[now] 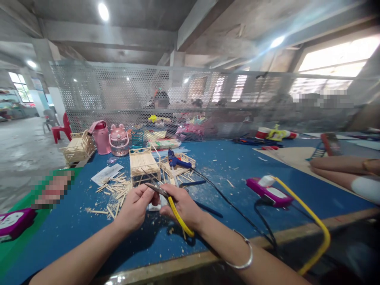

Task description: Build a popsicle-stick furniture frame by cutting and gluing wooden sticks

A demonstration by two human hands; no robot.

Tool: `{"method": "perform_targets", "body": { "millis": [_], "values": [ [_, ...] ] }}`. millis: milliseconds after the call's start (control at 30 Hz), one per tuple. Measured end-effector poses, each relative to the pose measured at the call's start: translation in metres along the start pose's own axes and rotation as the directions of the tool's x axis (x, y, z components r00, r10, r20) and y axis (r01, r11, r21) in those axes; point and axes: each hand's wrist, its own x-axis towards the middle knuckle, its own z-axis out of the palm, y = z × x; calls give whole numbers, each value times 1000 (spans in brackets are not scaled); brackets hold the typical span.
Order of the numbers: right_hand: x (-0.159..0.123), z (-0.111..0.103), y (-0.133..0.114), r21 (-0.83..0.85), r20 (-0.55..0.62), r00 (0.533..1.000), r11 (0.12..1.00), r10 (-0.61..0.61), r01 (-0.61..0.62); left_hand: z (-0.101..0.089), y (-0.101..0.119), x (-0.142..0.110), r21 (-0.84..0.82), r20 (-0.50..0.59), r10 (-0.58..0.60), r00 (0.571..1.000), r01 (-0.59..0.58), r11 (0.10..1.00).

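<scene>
In my right hand (pixel 181 204) is a pair of yellow-handled pliers (pixel 178 218), its dark jaws pointing left toward my other hand. My left hand (pixel 135 204) is closed in a pinch beside the jaw tips; what its fingers hold is hidden. Just beyond both hands stands a small bed-like frame (pixel 144 164) made of pale wooden sticks. Left of it, cut stick pieces (pixel 117 192) lie in a loose heap. A blue glue gun (pixel 178 160) rests on another stick piece behind my right hand.
A purple power strip (pixel 268 192) with a white plug and yellow cable sits to the right. A pink flask (pixel 101 138), a pink bottle (pixel 118 140) and another stick frame (pixel 78 147) stand back left. Another person's arms (pixel 341 170) rest at far right. Perforated metal mesh (pixel 118 91) borders the blue table.
</scene>
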Motion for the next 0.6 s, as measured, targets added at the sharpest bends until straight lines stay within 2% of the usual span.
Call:
{"method": "perform_targets", "body": {
  "millis": [133,367,600],
  "values": [
    [-2,0,-1,-22,-17,1000,1000,22,-23,-1,-1,1,22,-21,1,1000,-1,1000],
    [-3,2,2,-41,-57,998,999,9,-12,-2,3,2,22,14,18,1000,-18,1000],
    [-2,3,5,-23,-16,1000,1000,21,-21,-4,4,3,64,79,10,997,-15,998]
  ]
}}
